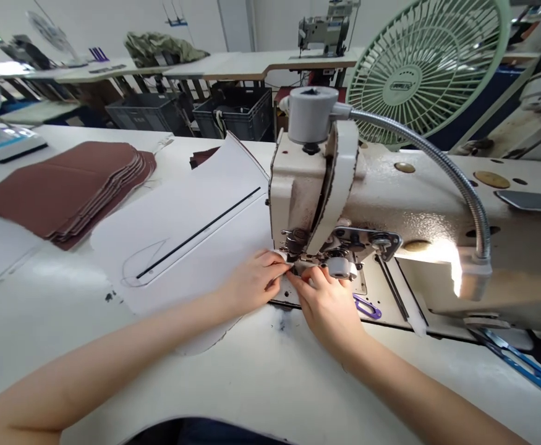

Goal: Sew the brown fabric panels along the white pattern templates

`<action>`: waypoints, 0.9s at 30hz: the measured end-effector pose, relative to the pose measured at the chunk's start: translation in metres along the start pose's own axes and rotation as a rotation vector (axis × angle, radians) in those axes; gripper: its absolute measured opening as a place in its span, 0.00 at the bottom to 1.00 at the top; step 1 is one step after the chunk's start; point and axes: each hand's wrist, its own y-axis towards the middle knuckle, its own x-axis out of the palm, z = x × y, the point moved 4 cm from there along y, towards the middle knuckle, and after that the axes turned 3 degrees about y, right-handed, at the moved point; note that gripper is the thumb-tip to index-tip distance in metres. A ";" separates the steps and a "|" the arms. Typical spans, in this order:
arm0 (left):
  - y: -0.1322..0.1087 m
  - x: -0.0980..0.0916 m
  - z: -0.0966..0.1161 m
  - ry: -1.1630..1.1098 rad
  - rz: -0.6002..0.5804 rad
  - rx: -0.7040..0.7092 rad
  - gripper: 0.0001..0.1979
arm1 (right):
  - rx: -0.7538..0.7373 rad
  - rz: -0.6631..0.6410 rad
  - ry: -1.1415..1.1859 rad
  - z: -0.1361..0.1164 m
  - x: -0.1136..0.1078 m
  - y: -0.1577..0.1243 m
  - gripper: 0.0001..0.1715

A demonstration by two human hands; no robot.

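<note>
My left hand [264, 277] is closed in a pinch just left of the sewing machine's [293, 179] presser foot. My right hand [328, 303] sits to the right, fingers bent and pressed together at the foot, its fingertips nearly meeting the left ones. Whatever lies between the fingers is too small and covered to name. Under my left forearm lies a large white panel [196, 216] with a long black strip [200, 232] across it and a loose thread loop at the strip's lower end. Beside my right hand, a purple flat piece [367, 306] rests on the machine bed.
A stack of brown fabric pieces [66, 185] lies on the left of the white table [261, 377]. A flexible lamp [474, 272] lights the machine from the right. Blue-handled scissors [530, 368] lie at the right edge. A green fan [428, 80] stands behind.
</note>
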 end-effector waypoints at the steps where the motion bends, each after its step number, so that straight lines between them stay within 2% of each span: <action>1: 0.000 0.001 -0.001 0.008 0.006 0.010 0.17 | -0.015 0.039 0.023 0.000 -0.001 -0.001 0.21; 5: -0.001 0.005 -0.004 0.036 0.045 0.050 0.14 | -0.038 0.115 0.074 0.000 -0.002 -0.003 0.19; 13: 0.005 0.006 -0.006 0.065 0.079 0.047 0.10 | -0.055 0.132 0.068 -0.003 -0.002 -0.003 0.17; 21: -0.001 0.008 -0.006 0.076 0.077 0.070 0.10 | -0.083 0.172 0.035 -0.006 -0.003 -0.004 0.17; 27: -0.005 0.010 -0.006 0.086 0.028 0.050 0.11 | -0.117 0.165 0.032 -0.006 -0.003 -0.005 0.17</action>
